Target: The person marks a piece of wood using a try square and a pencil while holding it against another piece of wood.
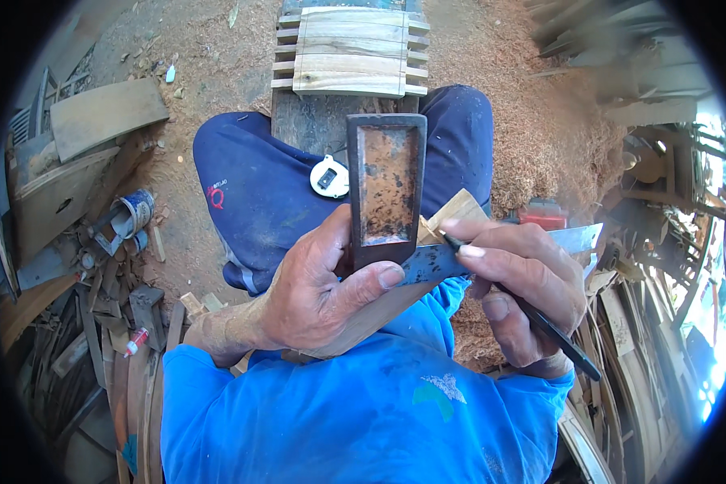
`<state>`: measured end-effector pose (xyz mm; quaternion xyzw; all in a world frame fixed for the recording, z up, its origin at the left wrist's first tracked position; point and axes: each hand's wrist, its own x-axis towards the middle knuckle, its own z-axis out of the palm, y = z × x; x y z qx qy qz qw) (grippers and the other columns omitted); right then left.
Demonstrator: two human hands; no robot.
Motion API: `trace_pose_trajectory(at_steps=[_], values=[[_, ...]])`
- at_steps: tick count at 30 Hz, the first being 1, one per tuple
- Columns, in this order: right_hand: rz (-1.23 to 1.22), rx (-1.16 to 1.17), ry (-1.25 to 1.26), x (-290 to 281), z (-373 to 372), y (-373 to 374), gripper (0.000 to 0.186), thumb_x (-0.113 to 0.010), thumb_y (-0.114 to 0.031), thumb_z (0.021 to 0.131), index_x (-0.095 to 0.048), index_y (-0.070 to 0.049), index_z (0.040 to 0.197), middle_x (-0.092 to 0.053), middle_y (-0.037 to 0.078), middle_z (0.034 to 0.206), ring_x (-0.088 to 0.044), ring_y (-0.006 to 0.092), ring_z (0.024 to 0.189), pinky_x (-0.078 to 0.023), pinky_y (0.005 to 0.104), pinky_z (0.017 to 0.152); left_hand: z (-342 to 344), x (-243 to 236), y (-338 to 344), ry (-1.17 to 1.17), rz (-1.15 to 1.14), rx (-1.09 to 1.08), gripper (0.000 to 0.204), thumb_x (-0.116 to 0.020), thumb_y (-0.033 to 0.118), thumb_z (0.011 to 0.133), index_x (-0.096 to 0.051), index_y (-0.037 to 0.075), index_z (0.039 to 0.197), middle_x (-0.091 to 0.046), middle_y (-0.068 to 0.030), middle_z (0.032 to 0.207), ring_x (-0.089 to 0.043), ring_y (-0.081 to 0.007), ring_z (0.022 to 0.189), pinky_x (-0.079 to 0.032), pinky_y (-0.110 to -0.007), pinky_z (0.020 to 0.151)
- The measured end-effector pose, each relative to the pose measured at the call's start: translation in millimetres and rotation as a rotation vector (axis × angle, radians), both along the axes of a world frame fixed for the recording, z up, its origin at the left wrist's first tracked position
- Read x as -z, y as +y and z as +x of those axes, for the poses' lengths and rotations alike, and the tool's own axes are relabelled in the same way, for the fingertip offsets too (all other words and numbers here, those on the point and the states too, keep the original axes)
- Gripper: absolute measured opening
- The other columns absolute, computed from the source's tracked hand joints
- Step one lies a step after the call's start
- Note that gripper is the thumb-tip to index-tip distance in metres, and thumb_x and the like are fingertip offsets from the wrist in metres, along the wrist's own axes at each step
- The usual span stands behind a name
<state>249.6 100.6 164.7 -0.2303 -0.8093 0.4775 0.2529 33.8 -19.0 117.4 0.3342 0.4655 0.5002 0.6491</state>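
1. Left grip (319,290): holding the try square (387,189) by its stock, thumb pressed over the near end. Fingers hidden; can't tell how they wrap. Probably pinning it to the board (379,319).
2. Board is above the lap, running slantwise under the blade (577,239). Blade crosses it, likely as a straightedge.
3. Right grip (532,274): narrow, holding a black marking pencil (552,331) near the tip, like a pen. Point sits by the blade edge, presumably for control; can't tell if it touches wood.
4. Tape measure (328,177) sits by the thigh, within easy reach. Slatted wood panel (351,56), tenons out both sides, lies on the far tabletop (298,121), probably to keep the lap free.
5. Writing: red lettering on the trousers (242,161); printing on the tin (139,208) too small to read. No legible marking on the square.
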Motion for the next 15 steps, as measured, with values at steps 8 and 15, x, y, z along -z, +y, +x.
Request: trace_pose_trajectory(at_steps=[8,15], values=[[-0.222,0.032,-0.055,-2.0,-5.8,-2.1,0.024,-0.065,-0.014,0.089,-0.071,0.001,0.107,-0.072,0.022,0.105,-0.071,0.0273,0.083,-0.056,0.037,0.072,-8.9,6.8,-2.6,0.115,0.024,0.059,0.046,-0.065,0.022,0.101,-0.048,-0.003,0.136,-0.068,-0.0129,0.117,-0.065,-0.0138,0.106,-0.053,-0.031,0.09],[-0.303,0.062,-0.069,-4.9,-14.6,2.2,0.022,-0.067,-0.018,0.087,-0.067,0.001,0.1,-0.071,0.017,0.095,-0.07,0.0278,0.082,-0.054,0.0369,0.071,-3.6,12.4,-2.4,0.002,0.026,0.003,0.045,-0.066,0.025,0.101,-0.05,-0.004,0.132,-0.068,-0.0119,0.112,-0.065,-0.0117,0.102,-0.054,-0.031,0.087]])
